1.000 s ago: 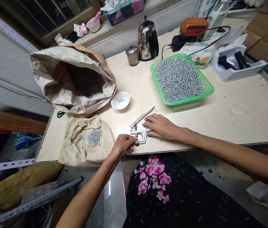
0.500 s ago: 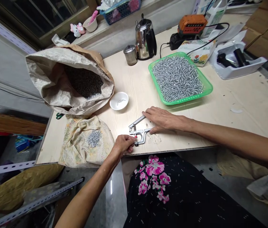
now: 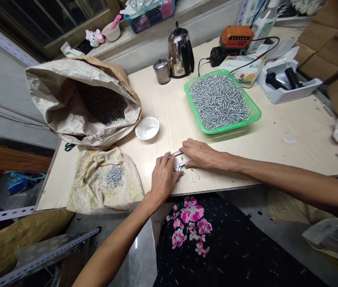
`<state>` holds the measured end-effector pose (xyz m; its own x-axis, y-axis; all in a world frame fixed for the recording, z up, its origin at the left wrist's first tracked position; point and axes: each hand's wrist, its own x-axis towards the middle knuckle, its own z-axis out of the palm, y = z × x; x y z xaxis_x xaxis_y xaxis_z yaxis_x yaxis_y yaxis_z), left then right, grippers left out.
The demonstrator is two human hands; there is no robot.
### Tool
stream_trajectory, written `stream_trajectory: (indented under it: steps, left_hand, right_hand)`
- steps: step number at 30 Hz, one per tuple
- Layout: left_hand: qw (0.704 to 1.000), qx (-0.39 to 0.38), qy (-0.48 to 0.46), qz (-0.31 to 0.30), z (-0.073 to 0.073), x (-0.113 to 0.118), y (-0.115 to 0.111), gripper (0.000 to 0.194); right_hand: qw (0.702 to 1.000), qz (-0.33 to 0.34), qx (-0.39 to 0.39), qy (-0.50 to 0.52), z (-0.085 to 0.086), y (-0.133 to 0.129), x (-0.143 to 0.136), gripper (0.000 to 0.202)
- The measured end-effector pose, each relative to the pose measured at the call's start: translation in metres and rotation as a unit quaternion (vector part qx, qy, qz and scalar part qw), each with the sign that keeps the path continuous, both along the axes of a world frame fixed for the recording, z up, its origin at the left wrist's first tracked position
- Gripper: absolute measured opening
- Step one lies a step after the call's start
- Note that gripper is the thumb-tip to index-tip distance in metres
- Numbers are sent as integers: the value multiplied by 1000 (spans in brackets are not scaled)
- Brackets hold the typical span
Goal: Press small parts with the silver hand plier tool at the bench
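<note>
On the table near its front edge lies a pair of silver metal hand pliers [image 3: 180, 164]. My right hand [image 3: 200, 154] holds its handles, with the fingers on the upper one and the thumb by the lower one. My left hand [image 3: 163, 175] is wrapped over the head of the pliers and hides the jaws. Whether a small part sits in the jaws cannot be seen. Left of my left hand, a patterned cloth [image 3: 87, 193] carries a pile of small silver metal pieces [image 3: 115, 175]. A white bowl [image 3: 140, 134] with several similar pieces stands behind.
A green tray [image 3: 254, 115] heaped with small metal pieces stands at the back right. The open sack [image 3: 49, 87] on the left has dark contents. Behind are a kettle [image 3: 179, 52], a metal pot [image 3: 162, 71], an orange battery [image 3: 236, 36] and a white container [image 3: 288, 93].
My left hand has gone from pinching at the jaws' lower end to closing over the pliers' head. The right hand still holds the handles. The view has shifted slightly.
</note>
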<state>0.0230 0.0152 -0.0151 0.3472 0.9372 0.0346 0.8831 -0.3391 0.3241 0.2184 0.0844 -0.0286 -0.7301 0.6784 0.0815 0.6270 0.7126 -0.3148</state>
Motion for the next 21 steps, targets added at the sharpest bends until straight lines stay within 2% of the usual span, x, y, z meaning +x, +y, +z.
stream_trajectory:
  steps: [4, 8, 12, 16, 21]
  left_hand:
    - [995, -25, 59, -81, -1, 13, 24, 53]
    - [989, -56, 81, -114, 0, 14, 37, 59]
    - [987, -63, 71, -132, 0, 14, 47, 57]
    - [985, -78, 65, -136, 2, 17, 50, 37]
    - [986, -89, 59, -127, 5, 19, 42, 15]
  right_hand:
    - [1000, 7, -5, -19, 1, 1, 3, 42]
    - [998, -10, 12, -55, 5, 0, 12, 56]
    - [996, -29, 24, -85, 10, -4, 13, 44]
    - [993, -40, 15, -110, 10, -12, 6, 25]
    - [993, -49, 0, -105, 4, -25, 3, 6]
